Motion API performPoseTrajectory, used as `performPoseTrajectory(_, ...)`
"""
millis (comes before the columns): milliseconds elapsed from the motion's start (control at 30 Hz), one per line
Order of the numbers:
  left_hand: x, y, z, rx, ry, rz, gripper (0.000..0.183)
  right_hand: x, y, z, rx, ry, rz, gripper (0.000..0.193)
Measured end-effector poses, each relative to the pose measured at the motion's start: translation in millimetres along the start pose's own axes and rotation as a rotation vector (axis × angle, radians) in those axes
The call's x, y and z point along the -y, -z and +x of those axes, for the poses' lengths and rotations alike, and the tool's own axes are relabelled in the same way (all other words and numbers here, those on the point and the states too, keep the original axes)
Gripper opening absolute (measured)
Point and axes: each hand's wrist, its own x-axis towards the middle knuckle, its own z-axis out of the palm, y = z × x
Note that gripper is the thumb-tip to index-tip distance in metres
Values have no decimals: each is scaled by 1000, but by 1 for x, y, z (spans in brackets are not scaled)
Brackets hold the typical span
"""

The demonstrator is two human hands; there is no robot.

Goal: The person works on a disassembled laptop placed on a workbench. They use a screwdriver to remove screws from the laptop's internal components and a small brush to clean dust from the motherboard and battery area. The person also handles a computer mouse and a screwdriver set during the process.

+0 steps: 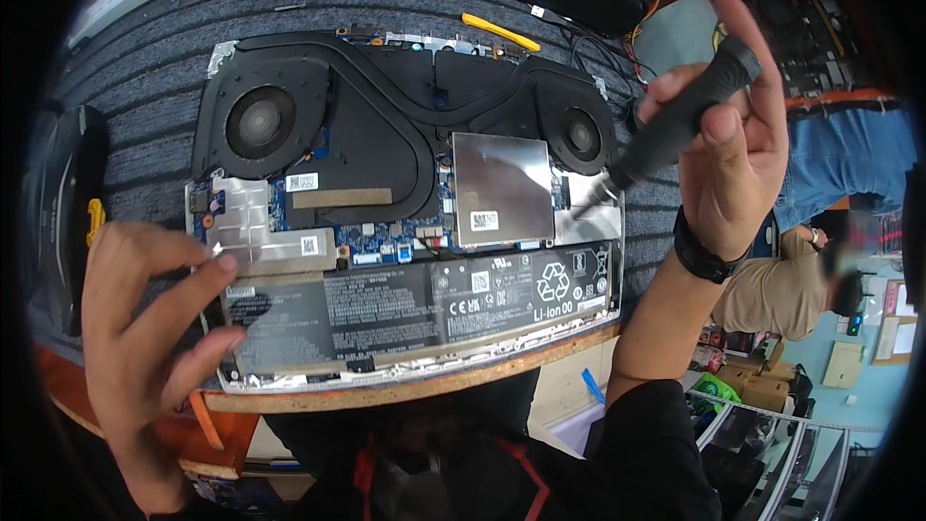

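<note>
An opened laptop (371, 174) lies in front of me with its inside exposed: two fans, black heat pipes, a silver metal cover (502, 183) and a long black battery (424, 314) along the near side. My right hand (733, 154) grips a black-handled screwdriver (675, 121) above the laptop's right side; the shaft points down and left, and its tip is hard to make out. Fingers apart, my left hand (145, 318) is at the near left corner. Its index fingertip is over a silver shield (280, 251); whether it touches cannot be told.
The laptop rests on a grey ribbed mat (135, 77) over a wooden-edged table (434, 376). A yellow pry tool (500, 32) lies behind it. Cables (603, 58) run at the back right. A black object (72, 212) stands at left. Another person (781, 294) is off to the right.
</note>
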Motion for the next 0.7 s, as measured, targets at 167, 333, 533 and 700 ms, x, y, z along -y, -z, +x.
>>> performPoseTrajectory(167, -10, 12, -4, 103, 71, 31, 36, -30, 9, -9, -141, 76, 117, 73)
performPoseTrajectory(333, -9, 6, -6, 202, 30, 38, 50, -23, -11, -21, -146, 84, 78, 70)
performPoseTrajectory(533, -25, 1, -1, 186, -114, -93, 43, -15, -49, -24, -28, 216, 41, 71)
performPoseTrajectory(700, -23, -17, 4, 190, -178, -73, 30, 12, -70, -28, -42, 234, -77, 65)
